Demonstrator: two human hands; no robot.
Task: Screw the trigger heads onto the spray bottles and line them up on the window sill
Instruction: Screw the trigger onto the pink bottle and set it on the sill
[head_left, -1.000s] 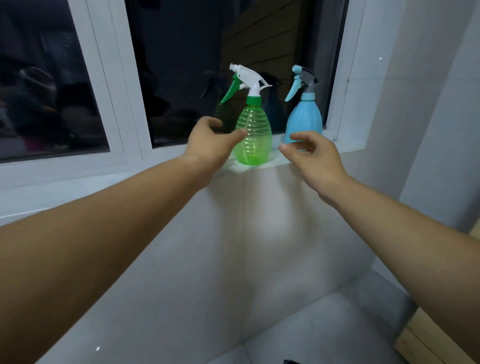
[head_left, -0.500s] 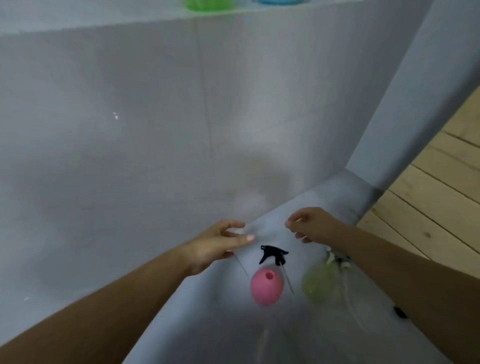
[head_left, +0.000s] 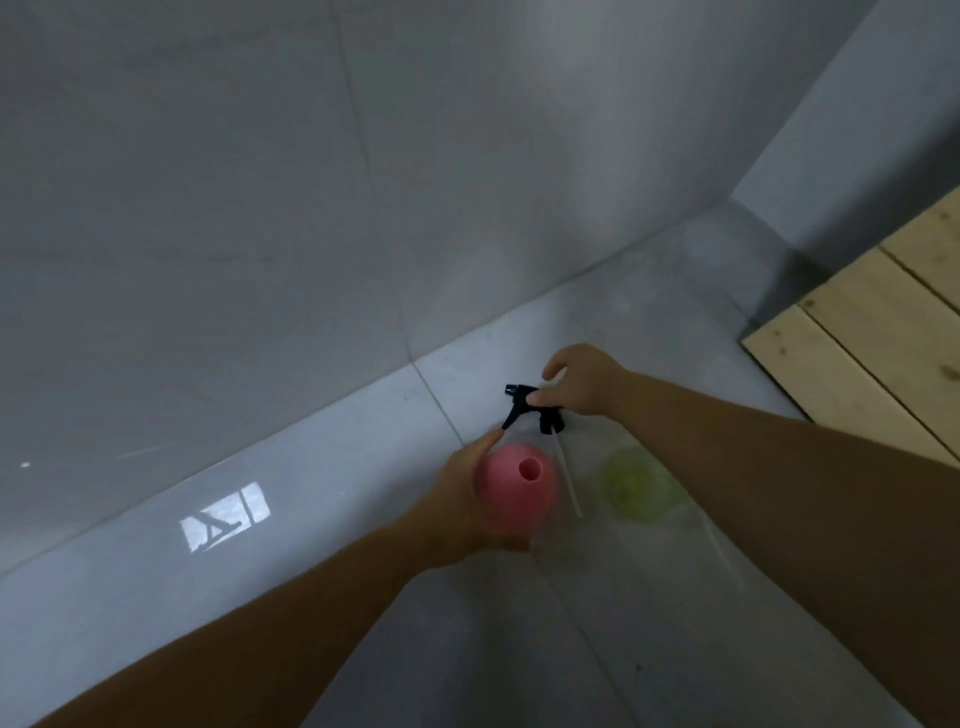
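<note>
1. Head view: both hands have dropped onto the things on the grey floor (head_left: 311, 597) since half a second ago; then they hovered above them.
2. Left hand (head_left: 457, 499) is wrapped around the pink bottle (head_left: 517, 480), low centre of the frame, its open neck facing up.
3. Right hand (head_left: 582, 382) pinches the black trigger head (head_left: 524, 408) just above the bottle, its dip tube (head_left: 567, 475) trailing down-right.
4. Yellow-green bottle (head_left: 636, 486) stands just right of the pink one, blurred.
5. Wooden planks (head_left: 883, 332) fill the right edge.
</note>
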